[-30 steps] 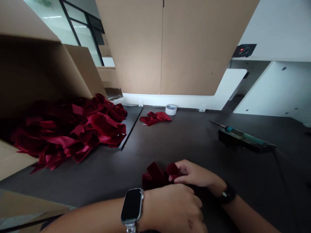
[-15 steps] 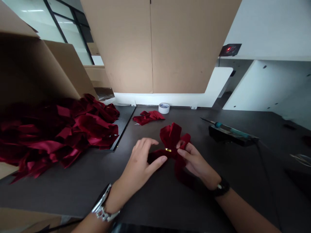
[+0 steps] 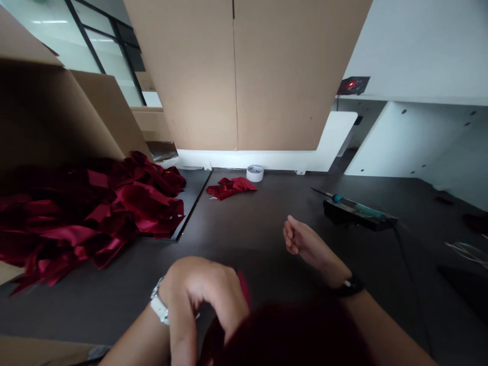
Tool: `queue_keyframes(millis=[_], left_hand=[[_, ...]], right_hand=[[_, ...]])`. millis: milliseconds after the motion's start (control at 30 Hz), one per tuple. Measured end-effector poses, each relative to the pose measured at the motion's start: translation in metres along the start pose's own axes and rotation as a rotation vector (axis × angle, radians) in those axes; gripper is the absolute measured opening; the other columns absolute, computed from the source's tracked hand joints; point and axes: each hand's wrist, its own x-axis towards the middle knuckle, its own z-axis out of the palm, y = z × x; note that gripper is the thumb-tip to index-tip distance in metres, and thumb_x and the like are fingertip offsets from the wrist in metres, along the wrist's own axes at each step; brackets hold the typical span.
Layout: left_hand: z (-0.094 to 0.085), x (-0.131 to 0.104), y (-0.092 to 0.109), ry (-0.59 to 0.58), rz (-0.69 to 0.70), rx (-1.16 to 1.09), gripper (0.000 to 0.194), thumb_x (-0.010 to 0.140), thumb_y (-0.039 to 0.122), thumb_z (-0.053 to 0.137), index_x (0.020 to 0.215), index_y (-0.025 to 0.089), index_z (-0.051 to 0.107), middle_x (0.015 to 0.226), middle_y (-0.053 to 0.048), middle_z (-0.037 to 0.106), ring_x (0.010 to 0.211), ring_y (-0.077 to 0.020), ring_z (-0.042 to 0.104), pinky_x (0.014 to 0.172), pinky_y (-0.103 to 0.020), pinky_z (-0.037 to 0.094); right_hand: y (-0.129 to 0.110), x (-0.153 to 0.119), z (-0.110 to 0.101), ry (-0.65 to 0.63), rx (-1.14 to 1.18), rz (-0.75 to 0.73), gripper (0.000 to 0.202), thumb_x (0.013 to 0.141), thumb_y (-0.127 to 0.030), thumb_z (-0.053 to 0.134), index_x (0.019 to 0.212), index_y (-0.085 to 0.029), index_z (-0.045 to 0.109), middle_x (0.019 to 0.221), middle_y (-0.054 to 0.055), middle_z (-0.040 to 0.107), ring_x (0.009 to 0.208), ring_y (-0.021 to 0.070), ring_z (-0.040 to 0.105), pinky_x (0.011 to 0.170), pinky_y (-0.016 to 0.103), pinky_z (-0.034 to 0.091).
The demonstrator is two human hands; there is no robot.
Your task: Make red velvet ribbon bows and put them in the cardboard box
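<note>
Dark red cloth (image 3: 301, 338) fills the edge between five and six o'clock, close to the viewer and blurred; the left hand (image 3: 202, 295), at seven o'clock, bends down over it, cloth showing on either side of the fingers, fingertips hidden, so that its grip cannot be told; the right hand (image 3: 299, 241), at four o'clock, is over the desk (image 3: 236, 229), apart from the cloth, its fingers folded in a narrow, loose curl; a silver band (image 3: 160, 304) circles the left wrist, a black band (image 3: 348, 286) the right; at nine o'clock a heap of red pieces (image 3: 118, 208) lies at the mouth of a cardboard box (image 3: 102, 109); near centre sits a white tape roll (image 3: 254, 175), with a small red piece (image 3: 231, 188) just beside it, toward its eight o'clock; between three and four o'clock a pen-shaped tool (image 3: 337, 198) rests on a black stand (image 3: 343, 217), tip toward half past nine; a cardboard panel (image 3: 278, 76) stands at twelve o'clock.
</note>
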Motion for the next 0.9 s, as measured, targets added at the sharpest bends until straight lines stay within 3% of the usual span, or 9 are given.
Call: queue_keyframes(millis=[67, 133, 233, 300, 367, 533, 633, 733, 900], left_hand=[[0.0, 0.009, -0.004, -0.342, 0.088, -0.254, 0.07, 0.059, 0.089, 0.046, 0.064, 0.022, 0.064, 0.061, -0.009, 0.065, 0.055, -0.0177, 0.063, 0.05, -0.026, 0.048], [0.001, 0.015, -0.009, -0.495, -0.028, -0.427, 0.057, 0.074, 0.075, 0.05, 0.08, 0.02, 0.063, 0.074, -0.009, 0.069, 0.062, -0.0174, 0.065, 0.058, -0.026, 0.051], [0.004, 0.017, -0.026, -0.36, -0.347, -0.241, 0.032, 0.078, 0.046, 0.067, 0.095, 0.019, 0.061, 0.088, -0.006, 0.07, 0.075, -0.0166, 0.065, 0.069, -0.026, 0.05], [0.004, 0.015, -0.041, -0.324, -0.457, -0.019, 0.023, 0.076, 0.029, 0.07, 0.094, 0.018, 0.062, 0.088, -0.002, 0.07, 0.077, -0.0152, 0.064, 0.069, -0.023, 0.048], [0.0, 0.015, -0.056, -0.29, -0.524, 0.176, 0.017, 0.076, 0.026, 0.068, 0.091, 0.018, 0.064, 0.087, -0.002, 0.07, 0.077, -0.0155, 0.063, 0.066, -0.022, 0.046], [-0.031, 0.036, -0.093, -0.033, -0.604, 0.449, 0.012, 0.082, 0.027, 0.061, 0.087, 0.018, 0.067, 0.086, -0.002, 0.07, 0.078, -0.016, 0.064, 0.07, -0.022, 0.048], [-0.047, 0.062, -0.123, 0.175, -0.637, 0.586, 0.019, 0.088, 0.018, 0.046, 0.096, 0.014, 0.063, 0.101, -0.009, 0.068, 0.092, -0.0188, 0.062, 0.083, -0.027, 0.046], [-0.049, 0.084, -0.154, 0.328, -0.664, 0.719, 0.023, 0.085, 0.011, 0.045, 0.103, 0.012, 0.059, 0.111, -0.015, 0.063, 0.105, -0.0238, 0.057, 0.093, -0.034, 0.042], [-0.041, 0.103, -0.188, 0.384, -0.655, 0.799, 0.019, 0.078, 0.015, 0.059, 0.097, 0.016, 0.059, 0.105, -0.014, 0.066, 0.109, -0.0281, 0.054, 0.098, -0.041, 0.037]], right_hand=[[0.004, 0.004, 0.002, -0.001, 0.057, 0.018, 0.046, 0.074, -0.06, 0.065, 0.063, -0.018, 0.049, 0.055, -0.004, 0.053, 0.04, 0.0055, 0.041, 0.044, 0.021, 0.031], [0.009, 0.006, 0.003, 0.001, 0.044, 0.023, 0.045, 0.072, -0.059, 0.067, 0.066, -0.017, 0.053, 0.059, -0.003, 0.057, 0.043, 0.0061, 0.045, 0.045, 0.021, 0.032], [0.013, 0.007, 0.002, 0.008, 0.011, 0.016, 0.045, 0.072, -0.059, 0.067, 0.066, -0.016, 0.055, 0.061, -0.001, 0.058, 0.046, 0.0075, 0.049, 0.047, 0.022, 0.034], [0.014, 0.008, 0.002, 0.04, -0.016, 0.004, 0.046, 0.071, -0.06, 0.067, 0.066, -0.016, 0.055, 0.062, -0.001, 0.059, 0.049, 0.0084, 0.051, 0.05, 0.023, 0.037], [0.014, 0.009, 0.002, 0.092, -0.056, -0.021, 0.047, 0.071, -0.062, 0.066, 0.066, -0.017, 0.055, 0.063, 0.0, 0.059, 0.053, 0.0097, 0.053, 0.054, 0.024, 0.04], [0.016, 0.012, 0.005, 0.155, -0.164, -0.072, 0.046, 0.075, -0.062, 0.06, 0.065, -0.017, 0.054, 0.061, 0.001, 0.058, 0.054, 0.0104, 0.052, 0.056, 0.025, 0.04], [0.018, 0.013, 0.008, 0.121, -0.187, -0.073, 0.043, 0.078, -0.059, 0.059, 0.066, -0.018, 0.053, 0.062, 0.001, 0.058, 0.054, 0.0102, 0.052, 0.056, 0.025, 0.04], [0.021, 0.016, 0.009, 0.085, -0.209, -0.075, 0.044, 0.078, -0.06, 0.057, 0.066, -0.018, 0.053, 0.061, 0.001, 0.058, 0.052, 0.0098, 0.052, 0.055, 0.025, 0.04], [0.026, 0.024, 0.005, 0.072, -0.238, -0.067, 0.045, 0.076, -0.062, 0.056, 0.064, -0.019, 0.05, 0.059, 0.001, 0.058, 0.049, 0.0097, 0.051, 0.052, 0.025, 0.04]])
